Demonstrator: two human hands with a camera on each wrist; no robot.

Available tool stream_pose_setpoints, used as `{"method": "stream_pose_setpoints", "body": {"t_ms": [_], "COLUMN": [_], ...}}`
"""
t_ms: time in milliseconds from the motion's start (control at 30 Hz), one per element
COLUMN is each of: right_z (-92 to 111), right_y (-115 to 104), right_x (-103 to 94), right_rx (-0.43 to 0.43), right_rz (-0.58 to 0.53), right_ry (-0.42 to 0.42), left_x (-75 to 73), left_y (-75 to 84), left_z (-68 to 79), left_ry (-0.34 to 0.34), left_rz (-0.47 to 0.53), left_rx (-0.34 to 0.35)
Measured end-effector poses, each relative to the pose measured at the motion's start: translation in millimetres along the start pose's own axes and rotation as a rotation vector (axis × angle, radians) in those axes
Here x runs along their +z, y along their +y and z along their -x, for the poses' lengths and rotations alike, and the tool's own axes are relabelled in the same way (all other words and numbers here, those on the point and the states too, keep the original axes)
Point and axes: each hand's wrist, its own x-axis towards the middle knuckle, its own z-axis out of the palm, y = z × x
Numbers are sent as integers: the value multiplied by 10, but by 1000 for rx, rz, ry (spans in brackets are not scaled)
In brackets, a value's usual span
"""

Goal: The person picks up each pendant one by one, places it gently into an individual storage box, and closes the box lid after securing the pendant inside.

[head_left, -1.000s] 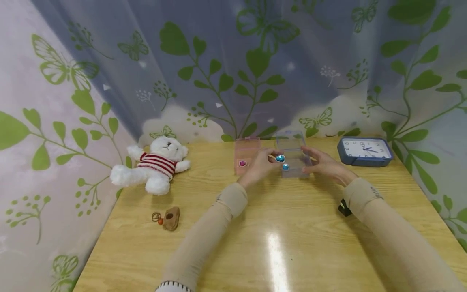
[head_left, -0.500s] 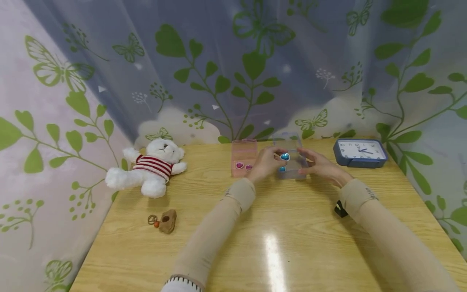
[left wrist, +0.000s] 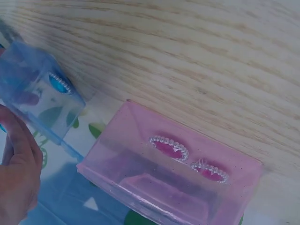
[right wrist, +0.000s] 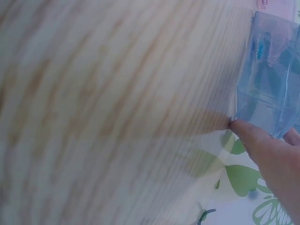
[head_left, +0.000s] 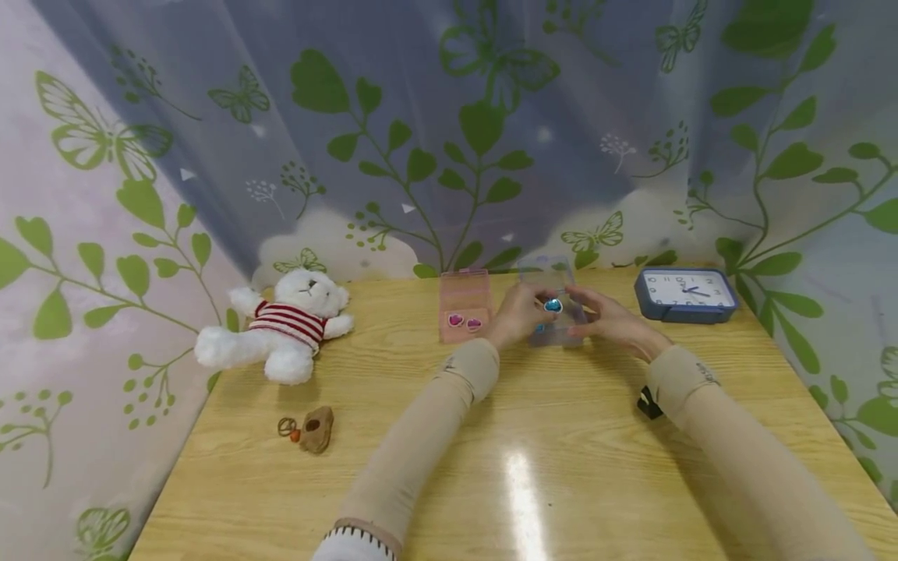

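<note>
My left hand [head_left: 517, 313] pinches a round blue gem ornament [head_left: 553, 306] with a pale rim, over an open, see-through bluish plastic box [head_left: 561, 336]. Inside that box a second blue gem ornament [left wrist: 61, 83] shows its beaded edge. On the box's right side, my right hand [head_left: 610, 315] grips the wall between thumb and fingers; in the right wrist view the thumb [right wrist: 253, 136] lies along the box end. Left of it stands an open pink plastic box [head_left: 463, 294] holding two pink beaded gem ornaments [left wrist: 169, 149].
A white teddy bear [head_left: 289, 321] in a striped top lies at the back left, a brown keychain [head_left: 317, 430] nearer the front. A blue alarm clock [head_left: 686, 296] stands back right. Under the right forearm sits a small black object [head_left: 649, 403]. A patterned curtain [head_left: 393, 156] borders the table.
My left hand has shifted right over the bluish box with the blue gem ornament, uncovering the second pink ornament. The right hand stays on the box. The head view has shifted slightly.
</note>
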Motion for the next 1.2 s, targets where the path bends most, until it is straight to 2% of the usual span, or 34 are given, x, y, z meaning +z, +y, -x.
{"method": "stream_pose_setpoints", "body": {"t_ms": [200, 400, 667, 900, 1033, 1200], "right_z": [6, 11, 15, 1, 3, 10], "right_y": [2, -4, 14, 28, 22, 16], "right_x": [-18, -17, -26, -13, -9, -25], "right_rx": [10, -3, 4, -6, -6, 3], "right_rz": [0, 3, 0, 6, 2, 5], "right_ry": [2, -1, -1, 0, 0, -1], "left_x": [73, 135, 168, 193, 203, 178], "left_y": [-19, -9, 51, 19, -3, -21], "left_z": [-70, -129, -157, -175, -177, -178], "left_ry": [-6, -22, -61, -99, -86, -37], "left_rz": [-84, -209, -312, -405, -428, -382], "left_rx": [36, 90, 95, 123, 122, 135]}}
